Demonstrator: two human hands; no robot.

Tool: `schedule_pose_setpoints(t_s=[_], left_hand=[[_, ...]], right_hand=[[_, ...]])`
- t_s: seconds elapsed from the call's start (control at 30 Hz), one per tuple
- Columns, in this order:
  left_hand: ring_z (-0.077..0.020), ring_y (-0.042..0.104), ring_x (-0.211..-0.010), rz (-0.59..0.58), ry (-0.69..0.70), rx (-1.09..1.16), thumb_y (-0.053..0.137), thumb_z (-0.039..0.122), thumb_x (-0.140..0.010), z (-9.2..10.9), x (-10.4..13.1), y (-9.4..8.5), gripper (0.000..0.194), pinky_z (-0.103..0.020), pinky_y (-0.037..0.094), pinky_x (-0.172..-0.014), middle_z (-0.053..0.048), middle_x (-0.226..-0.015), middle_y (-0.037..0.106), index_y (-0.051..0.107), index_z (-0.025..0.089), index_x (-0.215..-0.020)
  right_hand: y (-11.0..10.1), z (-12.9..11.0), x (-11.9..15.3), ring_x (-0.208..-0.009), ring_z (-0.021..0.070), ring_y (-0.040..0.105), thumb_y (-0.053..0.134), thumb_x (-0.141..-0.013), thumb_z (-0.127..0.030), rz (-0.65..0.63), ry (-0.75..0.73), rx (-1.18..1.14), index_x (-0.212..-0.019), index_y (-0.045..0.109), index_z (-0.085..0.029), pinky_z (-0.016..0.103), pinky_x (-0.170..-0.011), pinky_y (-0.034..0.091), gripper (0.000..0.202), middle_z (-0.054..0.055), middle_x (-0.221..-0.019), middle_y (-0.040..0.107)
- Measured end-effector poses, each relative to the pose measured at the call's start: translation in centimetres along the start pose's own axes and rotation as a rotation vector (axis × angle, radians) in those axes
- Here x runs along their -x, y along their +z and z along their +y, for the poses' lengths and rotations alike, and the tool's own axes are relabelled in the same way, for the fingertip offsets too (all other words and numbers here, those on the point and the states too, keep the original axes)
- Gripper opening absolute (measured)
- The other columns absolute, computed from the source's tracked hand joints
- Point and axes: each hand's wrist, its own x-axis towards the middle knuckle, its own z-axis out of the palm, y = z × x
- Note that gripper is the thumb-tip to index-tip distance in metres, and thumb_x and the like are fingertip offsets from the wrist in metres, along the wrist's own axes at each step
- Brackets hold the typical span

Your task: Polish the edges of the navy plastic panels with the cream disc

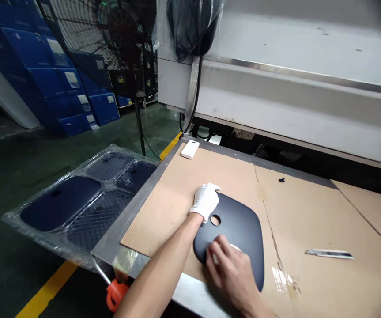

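while the dark panel [243, 223] lies flat on the cardboard [223, 170] that covers the table [109, 243], both hands are engaged on it. the left hand [206, 201], in a white glove, is partly curled at the panel's far left edge, near the round hole [216, 220]; whether it grips the edge or only presses it cannot be told. the right hand [231, 265], bare, is nearly closed, fingers bent around a white piece [235, 247] (mostly hidden, so its material is not confirmed) and held low against the near part of the panel.

the step in hand is judged to be work on the panel's surface with that piece. for a sound result, the left hand should bear steadily on the edge so that the panel does not turn, and the right should keep its pressure light and even, with the white piece flat and bare fingertips clear of the finish. care is advised around the hole's rim, where the piece might catch.

the knife [329, 254] lies to the right, well apart from the panel; it is best left there, as its tip could mark the surface. a small black scrap [282, 179] rests farther back on the cardboard and should be kept from getting under the panel.
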Motion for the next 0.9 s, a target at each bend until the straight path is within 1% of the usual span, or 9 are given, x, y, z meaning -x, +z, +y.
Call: schedule_pose_setpoints(t_s=[0.07, 0.2, 0.23, 0.33, 0.37, 0.5, 0.63, 0.77, 0.9], left_hand=[[-0.0177, 0.066, -0.107, 0.004, 0.010, 0.002, 0.044, 0.008, -0.086, 0.0, 0.0, 0.0, 0.038, -0.028, 0.047, -0.105, -0.004, -0.112, 0.076, 0.074, 0.020, -0.108], [-0.0170, 0.066, -0.107, 0.013, 0.023, 0.013, 0.044, 0.010, -0.088, -0.1, 0.1, 0.0, 0.038, -0.027, 0.047, -0.104, -0.004, -0.114, 0.076, 0.073, 0.019, -0.109], [-0.0176, 0.067, -0.106, 0.015, 0.020, 0.016, 0.044, 0.011, -0.088, -0.1, 0.1, 0.0, 0.037, -0.027, 0.048, -0.104, -0.004, -0.112, 0.076, 0.074, 0.019, -0.108], [-0.0188, 0.067, -0.105, 0.023, 0.010, 0.027, 0.045, 0.012, -0.088, -0.1, 0.1, 0.0, 0.035, -0.029, 0.049, -0.102, -0.004, -0.109, 0.077, 0.074, 0.019, -0.106], [-0.0186, 0.067, -0.105, 0.027, 0.010, 0.032, 0.044, 0.012, -0.088, -0.1, 0.1, 0.1, 0.036, -0.028, 0.048, -0.103, -0.004, -0.110, 0.077, 0.074, 0.018, -0.107], [-0.0174, 0.067, -0.108, 0.033, 0.010, 0.046, 0.044, 0.011, -0.088, -0.1, 0.0, 0.1, 0.037, -0.028, 0.047, -0.105, -0.004, -0.114, 0.076, 0.073, 0.018, -0.110], [-0.0174, 0.067, -0.107, 0.024, -0.002, 0.050, 0.045, 0.011, -0.088, -0.2, 0.0, 0.2, 0.036, -0.028, 0.048, -0.104, -0.005, -0.111, 0.077, 0.074, 0.018, -0.107], [-0.0168, 0.067, -0.109, 0.020, -0.003, 0.053, 0.043, 0.011, -0.089, -0.1, 0.1, 0.0, 0.038, -0.027, 0.048, -0.104, -0.004, -0.115, 0.076, 0.074, 0.019, -0.110], [-0.0181, 0.068, -0.105, 0.000, -0.014, 0.056, 0.046, 0.011, -0.087, 0.0, 0.0, 0.0, 0.036, -0.029, 0.049, -0.101, -0.004, -0.111, 0.077, 0.075, 0.021, -0.105]], right_hand=[[0.2, 0.2, -0.5, -0.060, 0.0106, 0.053, 0.042, -0.100, -0.025, -0.009, 0.013, -0.046, -0.085, 0.055, -0.022, 0.024, -0.056, 0.035, 0.020, 0.001, -0.085, 0.057], [0.1, 1.9, -0.8, -0.054, 0.0110, 0.047, 0.043, -0.100, -0.030, 0.149, 0.383, 0.133, -0.085, 0.055, -0.021, 0.025, -0.050, 0.030, 0.021, 0.002, -0.084, 0.056], [0.0, 2.0, -0.6, -0.055, 0.0110, 0.047, 0.042, -0.100, -0.029, 0.132, 0.345, 0.138, -0.084, 0.054, -0.021, 0.025, -0.050, 0.030, 0.021, 0.002, -0.084, 0.056], [0.0, 1.5, -0.5, -0.060, 0.0108, 0.052, 0.041, -0.099, -0.026, -0.010, 0.019, -0.027, -0.083, 0.055, -0.022, 0.024, -0.057, 0.036, 0.022, 0.002, -0.086, 0.056], [0.0, 1.4, -0.8, -0.060, 0.0108, 0.052, 0.041, -0.099, -0.025, -0.011, 0.007, -0.054, -0.082, 0.055, -0.022, 0.024, -0.057, 0.036, 0.022, 0.002, -0.085, 0.056], [0.4, 1.8, -2.1, -0.055, 0.0109, 0.048, 0.042, -0.099, -0.028, 0.116, 0.296, 0.085, -0.084, 0.055, -0.020, 0.025, -0.051, 0.030, 0.022, 0.002, -0.084, 0.056], [0.9, 1.4, -2.5, -0.060, 0.0104, 0.052, 0.041, -0.100, -0.028, -0.029, 0.050, -0.031, -0.087, 0.057, -0.021, 0.025, -0.053, 0.030, 0.022, 0.003, -0.091, 0.058], [1.0, 2.5, -3.0, -0.055, 0.0097, 0.046, 0.045, -0.099, -0.029, 0.063, 0.336, 0.091, -0.084, 0.056, -0.020, 0.026, -0.052, 0.025, 0.021, 0.001, -0.085, 0.057], [0.9, 4.5, -3.5, -0.058, 0.0095, 0.048, 0.043, -0.100, -0.033, -0.041, 0.164, 0.029, -0.085, 0.058, -0.020, 0.025, -0.053, 0.027, 0.025, 0.002, -0.089, 0.057]])
